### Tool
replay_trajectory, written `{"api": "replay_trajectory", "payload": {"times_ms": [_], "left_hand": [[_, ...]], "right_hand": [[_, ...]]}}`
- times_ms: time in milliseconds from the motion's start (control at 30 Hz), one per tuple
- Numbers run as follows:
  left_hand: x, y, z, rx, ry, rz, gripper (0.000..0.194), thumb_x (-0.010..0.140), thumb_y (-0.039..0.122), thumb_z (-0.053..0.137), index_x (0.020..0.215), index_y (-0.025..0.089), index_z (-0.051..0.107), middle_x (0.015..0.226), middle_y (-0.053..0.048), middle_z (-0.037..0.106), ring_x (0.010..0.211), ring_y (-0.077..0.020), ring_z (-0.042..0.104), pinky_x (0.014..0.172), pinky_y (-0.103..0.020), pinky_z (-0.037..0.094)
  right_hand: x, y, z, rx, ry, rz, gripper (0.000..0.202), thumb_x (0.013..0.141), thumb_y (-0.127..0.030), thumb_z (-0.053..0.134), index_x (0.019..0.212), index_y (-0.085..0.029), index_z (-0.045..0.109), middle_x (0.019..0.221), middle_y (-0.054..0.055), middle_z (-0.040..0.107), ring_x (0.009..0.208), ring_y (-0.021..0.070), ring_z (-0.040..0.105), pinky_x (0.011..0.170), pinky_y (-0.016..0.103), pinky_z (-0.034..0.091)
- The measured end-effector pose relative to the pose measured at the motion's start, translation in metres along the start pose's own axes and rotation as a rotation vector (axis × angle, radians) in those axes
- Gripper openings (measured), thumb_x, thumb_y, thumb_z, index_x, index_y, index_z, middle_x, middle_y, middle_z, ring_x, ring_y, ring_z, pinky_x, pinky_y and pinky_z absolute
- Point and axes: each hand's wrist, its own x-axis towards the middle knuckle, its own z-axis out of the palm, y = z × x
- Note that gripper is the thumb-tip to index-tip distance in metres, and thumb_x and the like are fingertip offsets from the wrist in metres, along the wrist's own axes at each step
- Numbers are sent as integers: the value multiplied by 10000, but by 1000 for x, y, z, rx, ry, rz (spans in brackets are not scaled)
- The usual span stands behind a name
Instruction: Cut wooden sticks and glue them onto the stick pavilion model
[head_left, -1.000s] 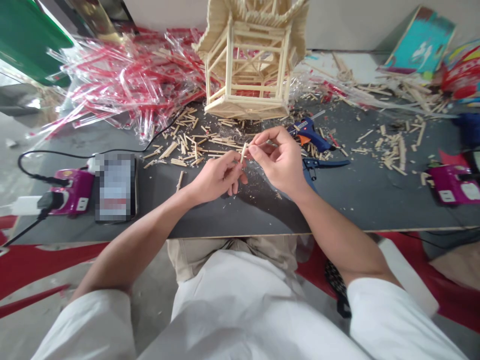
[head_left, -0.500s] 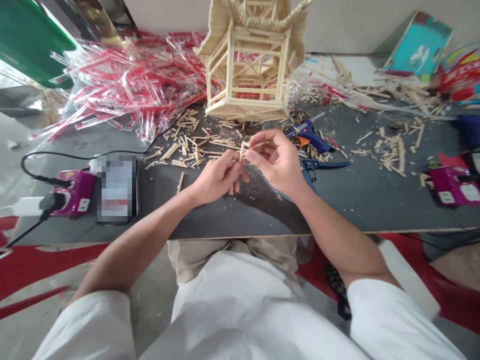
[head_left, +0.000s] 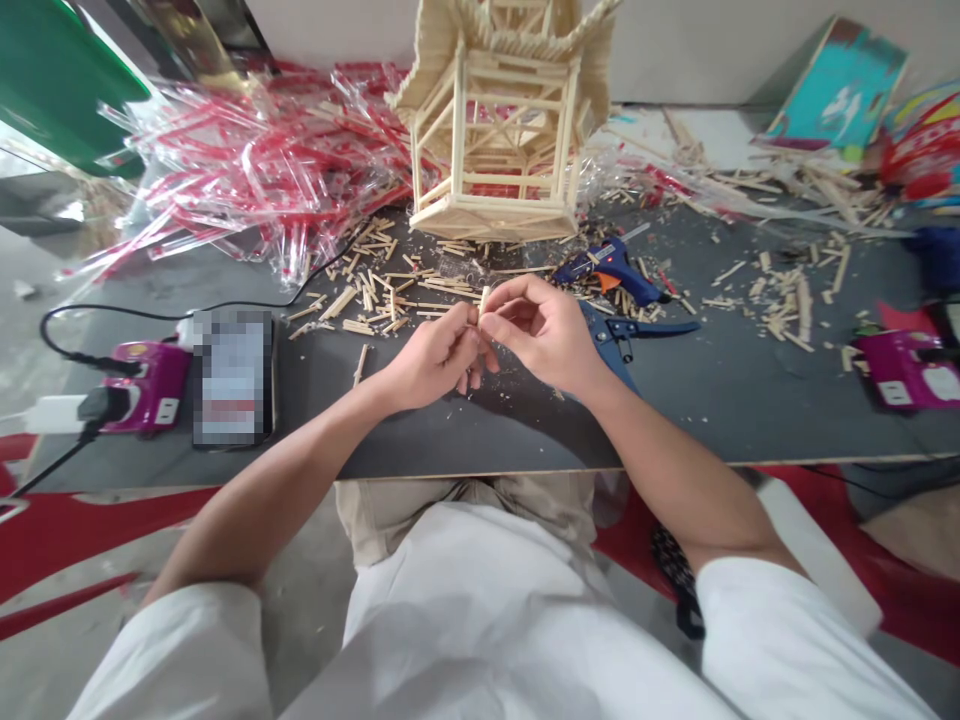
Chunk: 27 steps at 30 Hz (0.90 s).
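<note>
Small pale wooden stick pieces (head_left: 484, 298) stand between the fingertips of both hands, just in front of a model pavilion (head_left: 517, 215) built of thin sticks. My left hand (head_left: 442, 350) is closed on the lower end of the pieces. My right hand (head_left: 544, 330) pinches them from the other side, thumb and forefinger together; its fingers partly cover them. Behind my right hand lies a blue glue gun (head_left: 619, 270) with a small red light showing. A blue-handled cutter (head_left: 619, 340) rests beside the right wrist, partly hidden by it.
Cut stick pieces (head_left: 367, 290) litter the table (head_left: 300, 420). Red and clear plastic wrappers (head_left: 277, 160) heap at the back left. A phone (head_left: 234, 380) lies beside a purple power socket (head_left: 157, 385) with cables; another purple socket (head_left: 904, 370) sits at the right.
My right hand has come slightly left and down, closer to my left hand. The piece that stuck out sideways at the top now lines up with the upright one, partly covered by fingers.
</note>
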Motion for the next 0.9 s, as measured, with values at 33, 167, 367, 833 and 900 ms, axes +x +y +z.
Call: {"api": "replay_trajectory", "payload": {"times_ms": [33, 167, 367, 833, 900], "left_hand": [[0, -1, 0, -8, -14, 3, 143, 1125, 300, 406, 1018, 210, 439, 878, -50, 750, 575, -91, 692, 478, -177, 565], [-1, -2, -2, -18, -59, 26, 187, 1135, 333, 385, 1045, 195, 474, 940, -85, 751, 689, -118, 714, 522, -193, 573], [1, -2, -11, 127, -2, 32, 283, 1097, 413, 525, 1060, 170, 665, 1033, -78, 754, 775, -122, 691, 655, -211, 599], [-3, -2, -12, 511, 308, 391, 198, 998, 189, 587, 983, 181, 785, 894, -29, 811, 702, -105, 737, 675, -193, 563], [-2, -2, -12, 524, 327, 428, 238, 977, 140, 562, 999, 179, 796, 929, -34, 821, 754, -113, 752, 707, -199, 579]], "right_hand": [[0, -1, 1, 18, -21, 17, 340, 870, -482, 858, 1008, -231, 673, 876, -7, 736, 715, 144, 715, 664, 288, 596], [0, -5, 3, 143, -82, 54, 306, 910, -482, 818, 992, -243, 644, 688, -48, 692, 526, 148, 660, 538, 311, 565], [3, -3, 2, 110, -1, -1, 303, 823, -440, 899, 926, -226, 712, 778, -33, 708, 598, 120, 670, 594, 285, 585], [3, -11, -4, -18, -53, -347, 250, 815, -469, 909, 977, -300, 824, 1003, 19, 724, 855, 157, 678, 721, 323, 575], [4, -13, -4, -22, -59, -373, 295, 779, -478, 934, 990, -304, 822, 1008, 18, 720, 848, 158, 675, 707, 326, 572]]}}
